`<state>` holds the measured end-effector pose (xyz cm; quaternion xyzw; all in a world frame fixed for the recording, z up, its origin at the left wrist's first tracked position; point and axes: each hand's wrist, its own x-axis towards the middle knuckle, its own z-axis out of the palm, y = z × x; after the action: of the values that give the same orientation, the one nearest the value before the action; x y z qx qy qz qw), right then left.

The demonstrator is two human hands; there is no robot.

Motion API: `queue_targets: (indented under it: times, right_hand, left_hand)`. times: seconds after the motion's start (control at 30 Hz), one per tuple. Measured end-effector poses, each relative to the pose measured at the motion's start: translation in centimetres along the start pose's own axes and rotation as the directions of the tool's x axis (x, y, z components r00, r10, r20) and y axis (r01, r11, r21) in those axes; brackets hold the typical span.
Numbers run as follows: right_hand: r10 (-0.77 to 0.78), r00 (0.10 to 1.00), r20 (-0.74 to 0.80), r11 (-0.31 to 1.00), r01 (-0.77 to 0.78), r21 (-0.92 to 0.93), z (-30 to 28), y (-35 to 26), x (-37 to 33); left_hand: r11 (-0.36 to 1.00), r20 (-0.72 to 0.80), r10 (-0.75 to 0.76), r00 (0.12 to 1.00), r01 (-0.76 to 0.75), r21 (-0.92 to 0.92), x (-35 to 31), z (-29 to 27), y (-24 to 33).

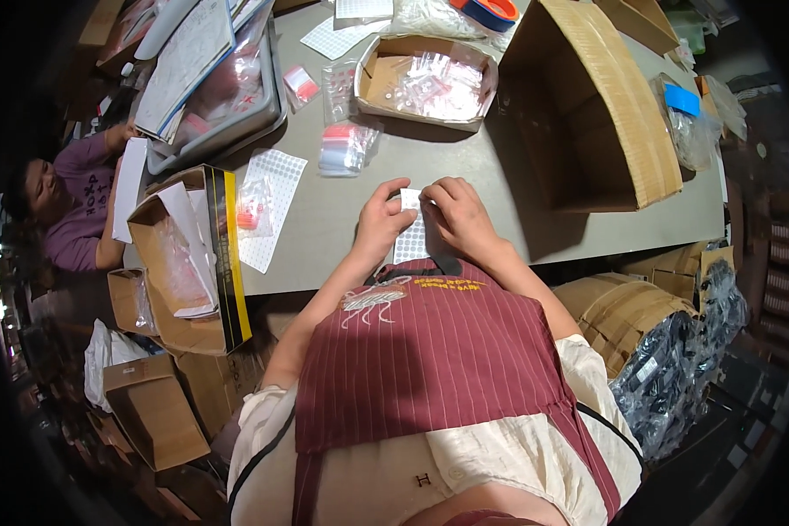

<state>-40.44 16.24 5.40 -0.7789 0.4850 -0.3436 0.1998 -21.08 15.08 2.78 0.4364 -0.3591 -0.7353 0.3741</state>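
At the near edge of the table, a sheet of round grey stickers [408,248] lies between my hands. Over its far end is a small pale piece [409,200], perhaps a little plastic bag; its kind is hard to tell. My left hand [382,221] is curled, thumb and forefinger closing on the left edge of this piece. On the other side my right hand [461,216] bends over, its thumb and fingertips pinched together at the piece's right edge. Whatever sits in that pinch is too small to make out.
Ahead is a cardboard tray [425,123] of small clear bags, beside a stack of zip bags [345,151]. A large open carton [649,114] stands right. Left are another sticker sheet [276,197], a yellow-black box [230,263], a grey bin [272,114] and a person in purple [83,188].
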Motion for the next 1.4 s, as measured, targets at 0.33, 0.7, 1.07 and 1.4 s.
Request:
queue_targets:
  times: [0.33,0.7,1.07,1.4]
  right_hand:
    - [-0.065,0.994,0.084,0.995,0.071,-0.074,0.6,0.1,0.0]
    - [0.001,0.999,0.050,0.996,-0.006,0.092,0.9,0.5,-0.4]
    - [0.538,0.838,0.086,0.597,-0.452,0.663,0.3,1.9,-0.3]
    - [0.597,0.798,0.086,0.521,-0.467,0.714,-1.2,2.1,-0.5]
  left_hand:
    - [1.000,0.035,-0.008,0.999,0.008,0.015,0.1,-0.8,-0.3]
    - [0.992,-0.099,0.025,0.995,-0.012,0.124,1.0,-1.6,0.3]
    - [-0.075,0.151,0.727,0.670,-0.142,0.987,6.2,-3.2,4.8]
    - [-0.079,0.274,0.740,0.615,-0.324,0.943,7.7,-4.8,2.2]
